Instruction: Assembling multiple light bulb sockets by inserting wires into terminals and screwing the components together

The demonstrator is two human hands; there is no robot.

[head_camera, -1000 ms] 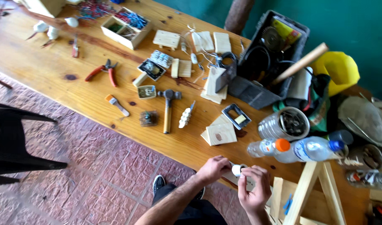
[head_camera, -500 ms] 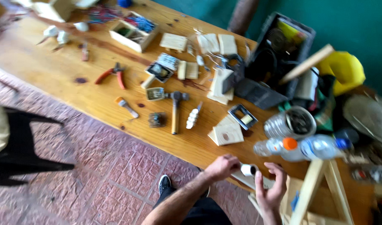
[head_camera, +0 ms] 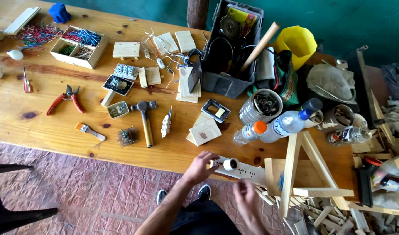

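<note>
1. Left hand (head_camera: 200,166) pins the white power strip (head_camera: 241,170) at the near bench (head_camera: 42,126) edge, grip closed on its left end, beside a small white roll (head_camera: 229,164) resting on the strip.
2. Right hand (head_camera: 246,198) hovers just off the edge, blurred; can't tell its grip, looks empty.
3. Judgement: strip overhangs the edge. Hold it flat and work square from above.
4. Bottles (head_camera: 269,128) and wooden frame (head_camera: 302,167) crowd the right; mind the elbow.
</note>
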